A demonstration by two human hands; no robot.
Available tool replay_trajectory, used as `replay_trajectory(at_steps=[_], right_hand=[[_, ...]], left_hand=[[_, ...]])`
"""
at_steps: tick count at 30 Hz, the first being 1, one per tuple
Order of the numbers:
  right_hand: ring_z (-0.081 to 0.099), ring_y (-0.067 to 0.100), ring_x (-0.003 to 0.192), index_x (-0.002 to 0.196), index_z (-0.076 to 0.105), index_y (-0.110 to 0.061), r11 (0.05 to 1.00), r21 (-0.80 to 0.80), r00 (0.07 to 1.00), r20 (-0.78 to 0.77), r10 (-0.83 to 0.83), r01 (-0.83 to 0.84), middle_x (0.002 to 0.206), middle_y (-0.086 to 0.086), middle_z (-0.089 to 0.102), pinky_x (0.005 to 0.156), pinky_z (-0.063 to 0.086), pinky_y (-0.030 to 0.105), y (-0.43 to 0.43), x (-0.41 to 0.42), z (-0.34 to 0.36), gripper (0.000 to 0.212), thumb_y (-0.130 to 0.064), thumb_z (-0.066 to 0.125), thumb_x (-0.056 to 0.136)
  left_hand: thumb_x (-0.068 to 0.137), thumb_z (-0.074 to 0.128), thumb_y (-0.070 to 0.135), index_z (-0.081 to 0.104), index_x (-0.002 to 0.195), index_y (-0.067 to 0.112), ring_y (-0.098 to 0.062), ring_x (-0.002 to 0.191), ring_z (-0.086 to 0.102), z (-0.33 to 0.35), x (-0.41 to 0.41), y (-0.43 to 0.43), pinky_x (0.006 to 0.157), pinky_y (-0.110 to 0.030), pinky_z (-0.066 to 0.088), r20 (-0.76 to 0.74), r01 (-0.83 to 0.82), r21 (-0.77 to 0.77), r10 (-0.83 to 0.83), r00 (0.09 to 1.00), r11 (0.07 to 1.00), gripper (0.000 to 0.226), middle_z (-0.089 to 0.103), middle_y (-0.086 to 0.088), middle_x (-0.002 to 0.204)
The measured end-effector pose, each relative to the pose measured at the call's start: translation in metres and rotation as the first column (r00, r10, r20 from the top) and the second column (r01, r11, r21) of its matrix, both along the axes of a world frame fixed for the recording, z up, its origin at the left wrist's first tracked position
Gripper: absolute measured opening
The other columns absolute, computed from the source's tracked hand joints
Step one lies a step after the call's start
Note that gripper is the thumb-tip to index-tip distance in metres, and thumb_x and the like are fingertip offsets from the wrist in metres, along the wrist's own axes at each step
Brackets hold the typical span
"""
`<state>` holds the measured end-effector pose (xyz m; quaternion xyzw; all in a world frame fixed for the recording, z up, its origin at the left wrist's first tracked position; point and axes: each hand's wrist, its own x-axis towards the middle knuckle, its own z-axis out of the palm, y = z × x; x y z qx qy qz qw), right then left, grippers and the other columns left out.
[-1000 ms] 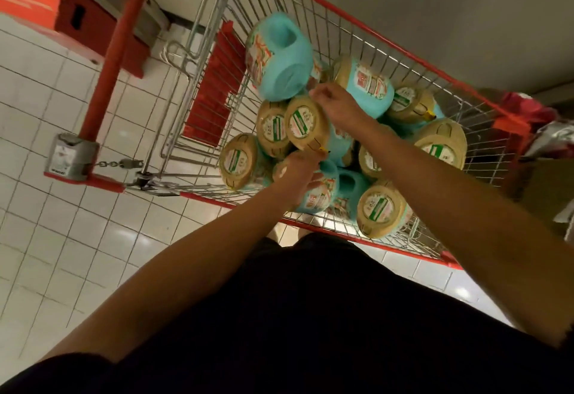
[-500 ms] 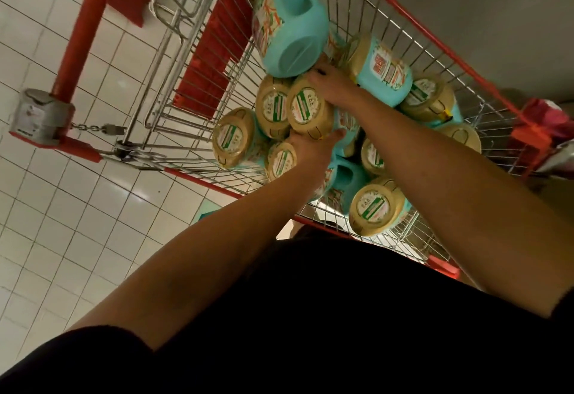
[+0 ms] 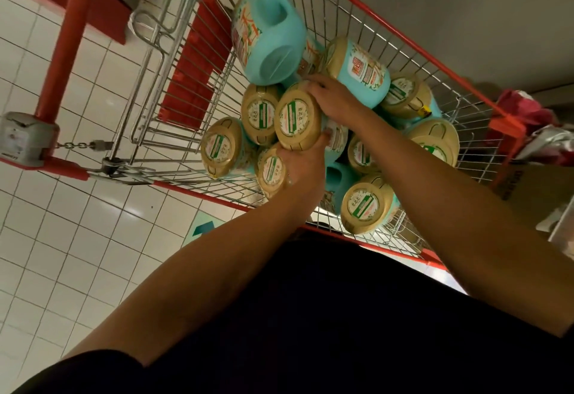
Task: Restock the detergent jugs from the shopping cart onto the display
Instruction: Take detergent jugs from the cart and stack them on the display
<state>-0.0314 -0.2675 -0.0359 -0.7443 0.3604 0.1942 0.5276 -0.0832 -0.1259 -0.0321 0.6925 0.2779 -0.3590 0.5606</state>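
A wire shopping cart (image 3: 385, 36) with red trim holds several teal detergent jugs with wide gold caps. One jug (image 3: 296, 117) near the middle has its gold cap turned toward me. My left hand (image 3: 302, 165) grips it from below, thumb against the cap's lower edge. My right hand (image 3: 337, 98) curls over its upper side, just behind the cap. A large teal jug (image 3: 270, 33) lies on its side at the cart's far left, handle hole facing up. Another capped jug (image 3: 363, 204) sits at the near edge.
The cart's red handle bar (image 3: 62, 52) with a grey coin lock (image 3: 26, 139) is at the left, above white floor tiles. A cardboard box (image 3: 534, 185) and red bags (image 3: 525, 108) stand at the right. The display is not in view.
The view has closed in on the cart. My left hand has slid up under the middle jug's cap and my right hand has settled over its top.
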Motion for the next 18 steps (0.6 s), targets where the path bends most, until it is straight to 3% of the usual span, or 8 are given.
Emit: replay_trajectory(at_steps=[3, 6, 9, 10, 12, 13, 15, 18], right_hand=[[0.054, 0.022, 0.134, 0.155, 0.051, -0.027, 1.0, -0.015, 0.999, 0.027, 0.022, -0.022, 0.158, 0.005, 0.052, 0.101, 0.039, 0.028, -0.002, -0.001, 0.017, 0.048, -0.043, 0.042, 0.11], [0.064, 0.013, 0.1, 0.143, 0.063, -0.028, 0.999, -0.007, 0.997, 0.059, -0.042, 0.043, 0.128, 0.001, 0.068, 0.079, 0.045, 0.019, 0.001, -0.001, 0.036, 0.041, -0.041, 0.045, 0.109], [0.067, 0.009, 0.093, 0.128, 0.07, -0.022, 0.98, 0.034, 0.977, 0.082, -0.197, 0.195, 0.112, 0.003, 0.074, 0.063, 0.045, 0.009, 0.014, -0.005, 0.054, 0.036, -0.039, 0.045, 0.11], [0.066, 0.006, 0.091, 0.128, 0.07, -0.018, 0.972, 0.053, 0.969, 0.088, -0.232, 0.228, 0.114, 0.007, 0.074, 0.064, 0.046, 0.011, 0.021, -0.006, 0.06, 0.038, -0.039, 0.044, 0.11], [0.062, 0.001, 0.092, 0.122, 0.07, -0.026, 0.956, 0.108, 0.952, 0.109, -0.285, 0.274, 0.108, -0.006, 0.071, 0.077, 0.048, 0.019, 0.034, -0.01, 0.072, 0.032, -0.038, 0.043, 0.111], [0.063, 0.003, 0.096, 0.112, 0.07, -0.031, 0.944, 0.14, 0.943, 0.115, -0.314, 0.298, 0.103, -0.011, 0.069, 0.086, 0.05, 0.025, 0.04, -0.011, 0.078, 0.027, -0.039, 0.045, 0.11], [0.07, 0.014, 0.099, 0.096, 0.069, -0.032, 0.913, 0.208, 0.921, 0.101, -0.376, 0.35, 0.102, -0.005, 0.073, 0.096, 0.056, 0.037, 0.052, -0.015, 0.091, 0.025, -0.039, 0.05, 0.109], [0.077, 0.019, 0.084, 0.1, 0.07, -0.025, 0.894, 0.293, 0.921, 0.088, -0.38, 0.341, 0.094, 0.009, 0.079, 0.077, 0.062, 0.034, 0.07, -0.027, 0.111, 0.02, -0.038, 0.056, 0.108]], left_hand=[[0.067, 0.098, 0.043, 0.041, 0.152, 0.019, -0.02, 0.126, 0.059, 0.008, 0.008, 0.017, 0.113, -0.042, 0.048, 0.03, 0.013, -0.009, -0.013, 0.999, 1.0, 0.105, 0.06, 0.0, 0.143], [0.066, 0.096, 0.045, 0.045, 0.151, 0.021, -0.019, 0.126, 0.064, 0.019, 0.028, 0.041, 0.11, -0.047, 0.053, 0.064, 0.099, -0.105, -0.093, 0.994, 0.989, 0.101, 0.065, 0.003, 0.14], [0.068, 0.096, 0.036, 0.049, 0.146, 0.017, -0.02, 0.121, 0.07, 0.029, 0.043, 0.061, 0.103, -0.048, 0.059, 0.182, 0.148, -0.169, -0.117, 0.976, 0.974, 0.093, 0.069, -0.001, 0.135], [0.069, 0.096, 0.033, 0.05, 0.144, 0.016, -0.02, 0.119, 0.072, 0.033, 0.048, 0.068, 0.1, -0.048, 0.061, 0.218, 0.17, -0.174, -0.13, 0.967, 0.97, 0.089, 0.071, -0.002, 0.133], [0.069, 0.096, 0.034, 0.053, 0.138, 0.02, -0.016, 0.114, 0.074, 0.043, 0.056, 0.083, 0.094, -0.044, 0.064, 0.27, 0.203, -0.139, -0.161, 0.949, 0.969, 0.083, 0.073, 0.003, 0.127], [0.068, 0.096, 0.036, 0.054, 0.136, 0.023, -0.014, 0.112, 0.074, 0.048, 0.061, 0.092, 0.09, -0.04, 0.065, 0.291, 0.211, -0.125, -0.167, 0.942, 0.969, 0.081, 0.073, 0.007, 0.125], [0.066, 0.094, 0.04, 0.052, 0.138, 0.024, -0.016, 0.111, 0.074, 0.061, 0.075, 0.11, 0.085, -0.035, 0.065, 0.303, 0.209, -0.143, -0.158, 0.94, 0.967, 0.084, 0.072, 0.004, 0.125], [0.072, 0.088, 0.043, 0.052, 0.141, 0.012, -0.029, 0.108, 0.076, 0.08, 0.102, 0.138, 0.084, -0.042, 0.066, 0.292, 0.274, -0.184, -0.214, 0.932, 0.944, 0.084, 0.073, -0.014, 0.125]])
